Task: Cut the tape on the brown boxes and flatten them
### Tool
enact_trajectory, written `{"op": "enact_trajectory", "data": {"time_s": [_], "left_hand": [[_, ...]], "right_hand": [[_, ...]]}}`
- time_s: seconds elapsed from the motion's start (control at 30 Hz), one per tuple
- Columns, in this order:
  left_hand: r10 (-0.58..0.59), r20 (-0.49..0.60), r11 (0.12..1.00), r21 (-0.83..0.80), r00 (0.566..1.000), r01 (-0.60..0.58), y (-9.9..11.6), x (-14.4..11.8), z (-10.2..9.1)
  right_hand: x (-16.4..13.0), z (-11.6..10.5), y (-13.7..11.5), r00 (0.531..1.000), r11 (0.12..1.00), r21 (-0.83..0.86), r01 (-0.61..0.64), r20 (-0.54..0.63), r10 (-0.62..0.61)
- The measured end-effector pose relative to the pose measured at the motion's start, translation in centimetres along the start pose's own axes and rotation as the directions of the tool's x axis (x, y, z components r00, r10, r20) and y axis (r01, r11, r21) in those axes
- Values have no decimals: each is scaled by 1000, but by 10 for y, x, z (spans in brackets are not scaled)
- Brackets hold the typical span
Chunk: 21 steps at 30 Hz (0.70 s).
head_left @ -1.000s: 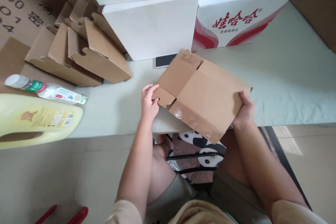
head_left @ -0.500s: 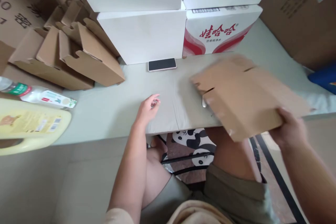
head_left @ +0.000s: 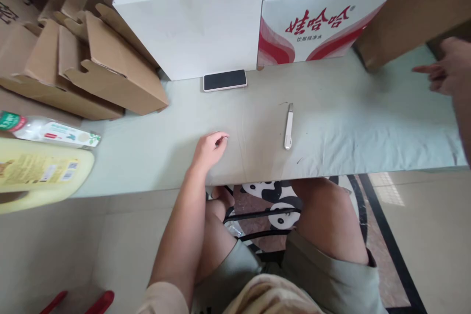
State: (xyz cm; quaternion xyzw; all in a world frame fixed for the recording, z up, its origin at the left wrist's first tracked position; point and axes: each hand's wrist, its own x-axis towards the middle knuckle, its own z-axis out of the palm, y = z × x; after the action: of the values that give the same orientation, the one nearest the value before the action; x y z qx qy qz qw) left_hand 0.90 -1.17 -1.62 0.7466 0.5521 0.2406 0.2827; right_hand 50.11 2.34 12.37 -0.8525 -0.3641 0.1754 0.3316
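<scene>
My left hand (head_left: 210, 151) rests on the covered table near its front edge, fingers curled in with nothing visible in them. At the far right, my right hand (head_left: 449, 66) is empty, its index finger stretched out and the others loosely bent. Just beyond it stands a brown cardboard box (head_left: 401, 19), slightly blurred, beside the printed white carton. A white utility knife (head_left: 289, 128) lies on the table between my hands. Behind my left hand a phone (head_left: 225, 80) lies face up, its screen dark.
White cartons (head_left: 191, 34) and a red-lettered carton (head_left: 316, 29) are stacked along the back. Several folded cardboard boxes (head_left: 114, 64) stand at the left. In front of them lie a clear bottle (head_left: 55, 132) and a yellow jug (head_left: 44, 167). The table's front edge runs above my knees.
My right hand has let go of the cardboard box and moved up and right. Brown cardboard now stands beside the red-lettered carton, and the utility knife is uncovered. My left hand has barely moved.
</scene>
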Motion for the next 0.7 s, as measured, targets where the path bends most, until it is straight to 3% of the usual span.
{"op": "enact_trajectory", "data": {"time_s": [0.07, 0.13, 0.27, 0.4, 0.57, 0.7], "left_hand": [[25, -32, 1000, -18, 999, -25, -2, 2, 1], [39, -48, 998, -40, 998, -41, -2, 3, 2], [69, -49, 994, -79, 996, -73, 3, 2, 4], [92, -53, 986, -136, 994, -98, 11, -5, 2], [56, -140, 972, -220, 989, -86, 12, -20, -16], [-20, -230, 957, -285, 973, -48, 1, -30, -37]], "right_hand": [[-7, 22, 1, 991, 993, -44, -109, 74, 112], [-32, 44, 8, 971, 988, -99, -119, 194, 136], [-99, 67, 25, 909, 984, -176, -36, 404, 105], [-142, 63, 27, 847, 960, -236, 149, 532, -1], [-160, 68, -3, 809, 897, -290, 335, 576, -116], [-172, 107, -55, 731, 798, -251, 547, 607, -310]]}}
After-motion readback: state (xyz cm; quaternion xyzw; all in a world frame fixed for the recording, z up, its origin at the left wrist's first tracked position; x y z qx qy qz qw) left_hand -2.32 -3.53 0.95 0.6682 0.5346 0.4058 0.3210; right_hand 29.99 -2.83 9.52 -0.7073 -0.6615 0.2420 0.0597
